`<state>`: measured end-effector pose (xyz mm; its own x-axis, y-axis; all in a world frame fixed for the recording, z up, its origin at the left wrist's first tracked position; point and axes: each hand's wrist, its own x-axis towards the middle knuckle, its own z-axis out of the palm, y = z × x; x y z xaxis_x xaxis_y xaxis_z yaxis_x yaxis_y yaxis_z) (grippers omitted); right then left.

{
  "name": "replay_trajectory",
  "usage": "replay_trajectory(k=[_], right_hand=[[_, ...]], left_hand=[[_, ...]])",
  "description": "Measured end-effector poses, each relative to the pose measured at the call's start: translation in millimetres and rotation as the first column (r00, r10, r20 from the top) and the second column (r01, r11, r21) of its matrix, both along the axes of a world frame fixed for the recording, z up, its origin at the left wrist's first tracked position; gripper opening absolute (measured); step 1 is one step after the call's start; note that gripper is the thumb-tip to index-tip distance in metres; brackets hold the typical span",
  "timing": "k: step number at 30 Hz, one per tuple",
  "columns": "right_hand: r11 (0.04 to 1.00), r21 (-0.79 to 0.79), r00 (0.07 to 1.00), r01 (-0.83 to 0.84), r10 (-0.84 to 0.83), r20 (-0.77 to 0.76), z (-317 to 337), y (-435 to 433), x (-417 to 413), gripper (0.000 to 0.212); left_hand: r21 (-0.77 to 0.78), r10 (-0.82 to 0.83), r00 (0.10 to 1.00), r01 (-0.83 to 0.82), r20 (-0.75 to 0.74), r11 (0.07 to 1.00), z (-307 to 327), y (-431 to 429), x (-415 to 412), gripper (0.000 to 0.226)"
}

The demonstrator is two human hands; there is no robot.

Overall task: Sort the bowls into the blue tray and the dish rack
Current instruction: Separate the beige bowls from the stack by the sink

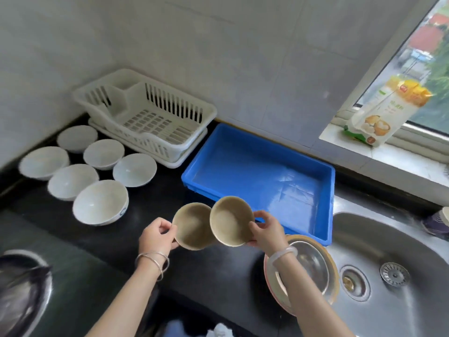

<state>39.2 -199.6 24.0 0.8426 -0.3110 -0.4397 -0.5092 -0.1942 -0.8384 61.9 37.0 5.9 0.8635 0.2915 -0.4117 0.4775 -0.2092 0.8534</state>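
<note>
My left hand (158, 237) grips a small beige bowl (192, 227) by its left rim. My right hand (267, 231) holds a second beige bowl (229, 221) by its right rim, tilted toward me and overlapping the first. Both bowls hang above the black counter, just in front of the near edge of the blue tray (323, 229), which holds nothing. The white dish rack (209, 113) stands behind, also with nothing in it. Several white bowls (100, 201) sit upright on the counter at the left.
A steel sink (388, 251) lies to the right, with stacked plates and a metal bowl (308, 263) at its left edge. A pot (21, 288) sits on the stove at lower left. A food bag (379, 113) stands on the window sill.
</note>
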Motion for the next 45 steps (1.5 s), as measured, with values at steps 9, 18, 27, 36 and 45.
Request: replay_trajectory(k=[9,18,27,36,45], right_hand=[[0.99,-0.029,0.982,-0.136,0.131,-0.133,-31.1,92.5,77.8,0.013],[0.997,-0.003,0.962,-0.077,0.074,-0.264,-57.5,154.3,125.0,0.026],[0.997,0.077,0.947,-0.009,0.033,-0.318,-66.8,171.3,143.5,0.035],[0.987,0.161,0.946,-0.009,0.061,-0.318,-65.3,177.0,148.4,0.034],[0.976,0.21,0.938,-0.057,0.124,-0.324,-64.3,170.7,142.0,0.033]], left_hand=[[-0.076,0.32,0.943,-0.327,-0.096,0.942,-33.1,81.1,4.1,0.019],[-0.114,0.434,0.885,-0.455,-0.171,0.883,-53.7,107.6,13.2,0.021],[-0.077,0.45,0.875,-0.468,-0.177,0.88,-64.3,112.2,16.9,0.023],[0.003,0.438,0.887,-0.442,-0.149,0.897,-65.5,110.2,16.3,0.022],[0.091,0.42,0.902,-0.412,-0.099,0.907,-61.0,107.4,16.2,0.012]])
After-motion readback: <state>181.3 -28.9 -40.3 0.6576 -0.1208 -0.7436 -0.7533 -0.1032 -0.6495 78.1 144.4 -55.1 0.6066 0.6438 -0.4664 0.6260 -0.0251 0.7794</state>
